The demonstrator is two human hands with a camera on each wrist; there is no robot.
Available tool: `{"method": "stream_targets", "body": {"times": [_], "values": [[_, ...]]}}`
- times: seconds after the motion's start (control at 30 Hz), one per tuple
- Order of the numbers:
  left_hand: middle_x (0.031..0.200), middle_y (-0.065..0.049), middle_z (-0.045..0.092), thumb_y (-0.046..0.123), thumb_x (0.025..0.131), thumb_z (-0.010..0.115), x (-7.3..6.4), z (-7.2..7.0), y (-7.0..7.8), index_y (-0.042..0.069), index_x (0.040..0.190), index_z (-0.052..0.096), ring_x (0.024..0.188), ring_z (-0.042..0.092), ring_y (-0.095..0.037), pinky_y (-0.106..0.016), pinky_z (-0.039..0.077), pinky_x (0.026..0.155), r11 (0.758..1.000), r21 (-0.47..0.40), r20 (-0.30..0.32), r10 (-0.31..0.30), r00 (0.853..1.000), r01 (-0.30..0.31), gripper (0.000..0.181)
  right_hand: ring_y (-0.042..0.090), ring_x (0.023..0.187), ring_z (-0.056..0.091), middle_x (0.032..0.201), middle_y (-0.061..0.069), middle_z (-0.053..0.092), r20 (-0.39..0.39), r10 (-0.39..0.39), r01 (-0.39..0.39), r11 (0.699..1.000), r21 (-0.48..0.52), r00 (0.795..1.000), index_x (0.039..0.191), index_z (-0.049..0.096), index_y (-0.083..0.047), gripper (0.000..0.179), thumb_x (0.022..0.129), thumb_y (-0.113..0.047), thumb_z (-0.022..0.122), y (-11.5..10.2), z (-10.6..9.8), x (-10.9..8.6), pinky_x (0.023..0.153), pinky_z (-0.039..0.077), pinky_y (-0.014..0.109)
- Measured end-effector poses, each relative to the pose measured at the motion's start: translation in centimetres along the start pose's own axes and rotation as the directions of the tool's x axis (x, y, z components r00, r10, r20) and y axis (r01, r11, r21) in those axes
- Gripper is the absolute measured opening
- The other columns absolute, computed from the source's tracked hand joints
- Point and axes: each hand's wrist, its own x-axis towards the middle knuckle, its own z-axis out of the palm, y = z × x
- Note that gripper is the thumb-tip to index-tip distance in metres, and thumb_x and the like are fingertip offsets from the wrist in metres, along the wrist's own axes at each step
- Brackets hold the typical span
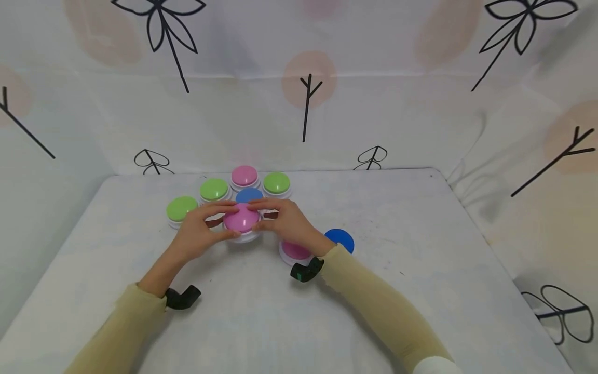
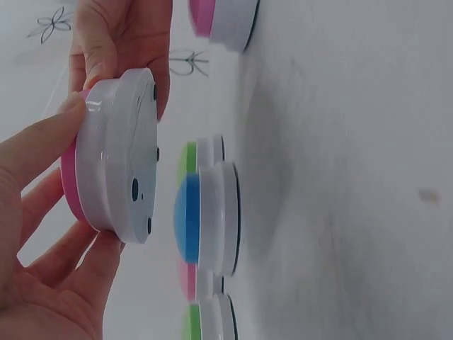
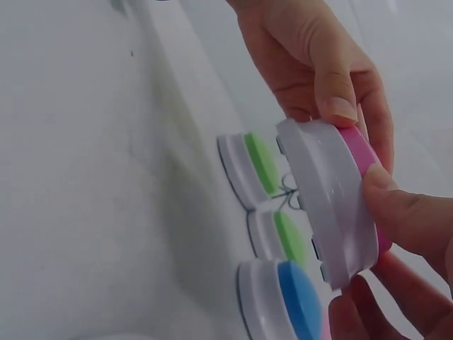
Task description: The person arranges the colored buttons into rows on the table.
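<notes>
Both hands hold a round push button (image 1: 241,218) with a glossy pink dome and white base, raised off the table. My left hand (image 1: 198,231) pinches its left side, thumb low and fingers over the top edge. On the opposite side, my right hand (image 1: 287,221) grips the rim with thumb and fingers. Small dark feet show on the button's white underside (image 2: 141,170) in the left wrist view. Just behind it stands a blue button (image 1: 249,195), partly hidden. Below the right hand, a second pink button (image 1: 295,251) is partly covered by the wrist.
On the white table (image 1: 224,322), a green button (image 1: 182,208) stands at left, another green one (image 1: 214,189) behind it. Farther back are a pink button (image 1: 244,175) and a green button (image 1: 277,183). A dark blue button (image 1: 340,239) sits by the right sleeve. Patterned cloth (image 1: 257,119) hangs behind.
</notes>
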Motion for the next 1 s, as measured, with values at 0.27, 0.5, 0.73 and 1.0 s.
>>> {"method": "stream_targets", "body": {"times": [0.27,0.5,0.73,1.0], "values": [[0.14,-0.007,0.056,0.02,0.081,0.084,1.3,2.4,1.2,0.014,0.131,0.067,0.127,0.053,-0.028,-0.048,0.051,0.096,0.997,-0.036,0.06,0.068,0.996,-0.066,0.053,0.012,0.129,0.052,0.136,-0.007,0.061,-0.027,0.044,-0.042,0.996,0.075,0.999,0.134,0.065,-0.017,0.046,0.089,-0.015,0.076,1.2,-2.2,-2.4,0.1,0.049,0.03],[0.141,-0.005,0.055,0.015,0.083,0.082,2.2,4.6,2.2,0.013,0.129,0.068,0.129,0.05,-0.027,-0.046,0.05,0.097,0.99,-0.099,0.102,0.112,0.988,-0.102,0.048,0.014,0.129,0.052,0.136,-0.007,0.06,-0.054,0.067,-0.062,0.995,0.083,0.996,0.132,0.067,-0.017,0.044,0.09,-0.012,0.075,2.2,-4.2,-4.6,0.1,0.048,0.03],[0.142,-0.004,0.056,0.012,0.085,0.08,3.1,6.2,3.2,0.012,0.128,0.069,0.129,0.051,-0.026,-0.045,0.05,0.098,0.978,-0.142,0.115,0.172,0.978,-0.155,0.044,0.021,0.132,0.051,0.143,-0.001,0.056,-0.065,0.063,-0.058,0.995,0.083,0.996,0.134,0.065,-0.014,0.044,0.091,-0.011,0.073,2.5,-6.0,-6.4,0.101,0.047,0.034],[0.141,-0.002,0.057,0.015,0.088,0.078,4.1,8.4,4.9,0.011,0.128,0.069,0.129,0.052,-0.023,-0.04,0.051,0.097,0.978,-0.132,0.157,0.181,0.971,-0.161,0.041,0.027,0.133,0.05,0.147,0.003,0.051,-0.091,0.106,-0.102,0.993,0.052,0.99,0.136,0.063,-0.015,0.045,0.092,-0.013,0.073,2.6,-8.1,-8.9,0.101,0.047,0.035]]}}
